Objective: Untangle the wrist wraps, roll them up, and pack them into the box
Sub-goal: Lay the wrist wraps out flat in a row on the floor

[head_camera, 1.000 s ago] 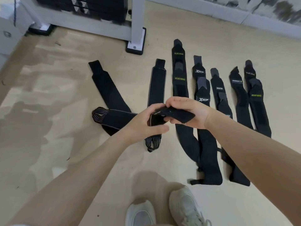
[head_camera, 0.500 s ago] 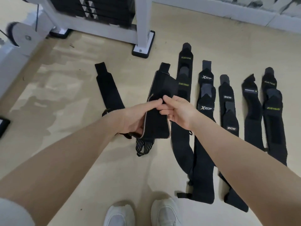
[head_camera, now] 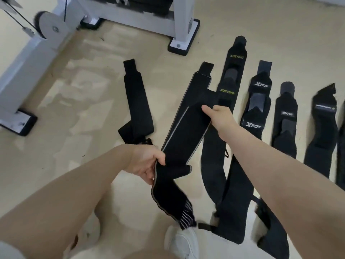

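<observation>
Machine frame [head_camera: 35,47]: white, with a pulley, standing on the floor [head_camera: 93,94] at far left and along the top.

Lone wrap [head_camera: 137,103]: black, flat on the floor, left of the hands; lower end folded over with a loop showing.

Left hand [head_camera: 147,163]: fingers curled round the lower part of the held wrap [head_camera: 184,131], grasping it.

Held wrap: black with grey edging, lifted off the floor and stretched slantwise between both hands; striped end hangs below the left hand, near a white shoe [head_camera: 183,242]; far tab points up toward the frame.

Right hand [head_camera: 220,114]: grasping the wrap's upper part, thumb on top, fingers hidden beneath.

Row of wraps [head_camera: 255,109]: black, laid side by side on the floor at right, lettered XUEYING, XTEP and others; lower ends overlap.

Step, judged: straightening one wrap, rolling not begun. Next move calls for starting a tight roll from one end, keeping the edges square.

Box: not in view.
</observation>
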A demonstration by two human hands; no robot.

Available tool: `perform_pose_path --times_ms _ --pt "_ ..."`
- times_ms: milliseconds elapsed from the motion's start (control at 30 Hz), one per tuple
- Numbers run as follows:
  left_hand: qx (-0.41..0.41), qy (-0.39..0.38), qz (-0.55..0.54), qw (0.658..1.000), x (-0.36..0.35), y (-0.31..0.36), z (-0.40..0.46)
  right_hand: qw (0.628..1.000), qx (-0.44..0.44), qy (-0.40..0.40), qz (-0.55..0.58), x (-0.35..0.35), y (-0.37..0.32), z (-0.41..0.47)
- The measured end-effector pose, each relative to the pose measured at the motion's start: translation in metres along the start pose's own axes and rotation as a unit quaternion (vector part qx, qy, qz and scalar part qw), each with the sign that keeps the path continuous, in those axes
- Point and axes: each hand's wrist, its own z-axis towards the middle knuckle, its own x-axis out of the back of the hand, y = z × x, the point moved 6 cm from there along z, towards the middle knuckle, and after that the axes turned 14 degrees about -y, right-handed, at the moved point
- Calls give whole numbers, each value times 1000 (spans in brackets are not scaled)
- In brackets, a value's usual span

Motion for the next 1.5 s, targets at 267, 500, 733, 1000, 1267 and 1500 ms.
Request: perform_pose_path --times_ms 267,500,733,1000,1267,1500 --pt "37 164 192 967 65 35 48 999 21 23 36 -5 1 69" --pt "-155 416 503 742 132 151 69 986 0 57 -160 -7 0 150" --pt "-91 321 727 599 149 205 120 932 6 190 -308 26 -40 222" --pt "-25 343 784 517 153 224 136 944 -117 223 -213 44 -36 267" --pt "-18 294 772 563 162 224 140 940 -87 184 -275 16 -38 270" --pt "13 307 768 562 153 228 141 996 -44 80 3 32 -44 252"
